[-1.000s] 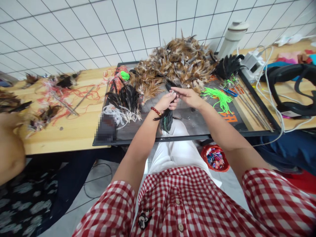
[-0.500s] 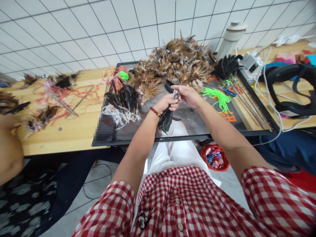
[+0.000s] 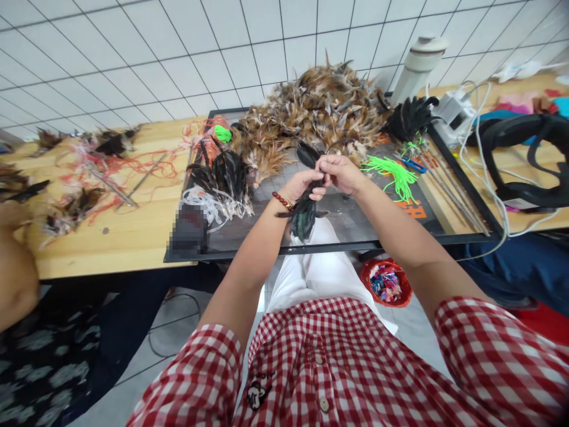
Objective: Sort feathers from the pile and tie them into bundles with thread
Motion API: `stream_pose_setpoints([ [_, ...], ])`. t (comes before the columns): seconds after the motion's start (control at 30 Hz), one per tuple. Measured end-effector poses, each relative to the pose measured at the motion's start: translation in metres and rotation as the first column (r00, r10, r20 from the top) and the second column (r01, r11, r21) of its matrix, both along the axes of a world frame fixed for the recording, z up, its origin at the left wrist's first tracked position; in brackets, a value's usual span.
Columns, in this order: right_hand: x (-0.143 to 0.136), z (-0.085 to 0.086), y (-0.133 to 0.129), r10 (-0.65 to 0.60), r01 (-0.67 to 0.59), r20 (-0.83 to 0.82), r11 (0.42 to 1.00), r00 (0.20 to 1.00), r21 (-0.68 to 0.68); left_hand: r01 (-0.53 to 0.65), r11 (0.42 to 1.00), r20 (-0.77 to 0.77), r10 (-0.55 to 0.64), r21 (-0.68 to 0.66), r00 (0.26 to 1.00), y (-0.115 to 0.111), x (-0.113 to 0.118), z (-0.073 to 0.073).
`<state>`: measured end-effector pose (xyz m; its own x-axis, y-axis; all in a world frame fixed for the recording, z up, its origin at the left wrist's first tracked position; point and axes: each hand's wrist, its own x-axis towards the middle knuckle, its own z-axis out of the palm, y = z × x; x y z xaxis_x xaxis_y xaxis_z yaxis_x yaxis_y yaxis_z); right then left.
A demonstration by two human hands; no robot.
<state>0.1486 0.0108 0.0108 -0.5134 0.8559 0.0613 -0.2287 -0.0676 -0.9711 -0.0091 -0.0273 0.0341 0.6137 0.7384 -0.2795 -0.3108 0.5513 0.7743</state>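
Observation:
My left hand (image 3: 304, 186), with a red bead bracelet at its wrist, is closed around a bundle of black feathers (image 3: 304, 218) above the dark board (image 3: 347, 222). Glossy feather ends hang below its fingers, and other dark plumes stick out above. My right hand (image 3: 341, 172) meets it at the top, thumb and fingers pinched on the same bundle. What lies between the fingertips is hidden. Beyond both hands rises a large heap of brown feathers (image 3: 311, 112). To the left lie more black feathers (image 3: 231, 175) and white strips (image 3: 202, 204).
Right of my hands are green cords (image 3: 393, 176), a blue-handled tool (image 3: 413, 165) and thin rods (image 3: 457, 190). A pale bottle (image 3: 418, 71) stands by the wall. Black goggles-like gear (image 3: 528, 160) and cables lie farther right. A red basket (image 3: 386, 281) is below; a co-worker's arm (image 3: 18, 267) is left.
Dark feathers now cover the pale, silvery part that showed between my hands. My right fingers have curled into a tighter pinch, and the hanging feathers spread wider below my left hand.

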Motion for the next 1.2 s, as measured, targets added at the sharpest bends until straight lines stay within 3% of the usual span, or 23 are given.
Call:
stream_pose_setpoints([
  [0.13, -0.002, -0.002, 0.004, -0.128, 0.127, 0.012, 0.990, 0.992, 0.056, -0.126, 0.992, -0.098, 0.123, -0.025, 0.988, 0.000, 0.006, 0.001],
  [0.27, -0.004, -0.001, 0.004, -0.251, 0.242, 0.075, 0.964, 0.965, 0.113, -0.245, 0.967, -0.185, 0.253, 0.065, 0.950, -0.003, 0.010, -0.001],
  [0.47, -0.008, 0.001, 0.002, -0.255, 0.256, 0.062, 0.967, 0.965, 0.005, -0.138, 0.985, -0.213, 0.158, 0.107, 0.964, -0.005, 0.009, -0.001],
  [0.63, -0.005, -0.004, 0.009, -0.307, 0.293, 0.096, 0.946, 0.947, 0.137, -0.050, 0.998, -0.182, 0.058, 0.046, 0.982, -0.003, 0.002, 0.005],
  [0.83, 0.026, -0.007, 0.032, -0.538, 0.453, 0.090, 0.778, 0.838, 0.435, -0.277, 0.949, -0.220, 0.306, 0.151, 0.926, 0.001, -0.003, 0.008],
  [1.07, 0.058, 0.005, 0.038, -0.681, 0.461, 0.085, 0.576, 0.727, 0.675, -0.369, 0.912, -0.114, 0.392, 0.179, 0.913, 0.003, -0.001, 0.006],
  [1.13, 0.055, 0.008, 0.034, -0.681, 0.447, 0.088, 0.566, 0.727, 0.692, -0.359, 0.914, -0.123, 0.385, 0.189, 0.915, 0.002, 0.001, 0.004],
  [1.2, 0.044, 0.008, 0.027, -0.638, 0.419, 0.106, 0.612, 0.763, 0.671, -0.318, 0.927, -0.144, 0.349, 0.200, 0.926, 0.001, 0.003, 0.003],
])
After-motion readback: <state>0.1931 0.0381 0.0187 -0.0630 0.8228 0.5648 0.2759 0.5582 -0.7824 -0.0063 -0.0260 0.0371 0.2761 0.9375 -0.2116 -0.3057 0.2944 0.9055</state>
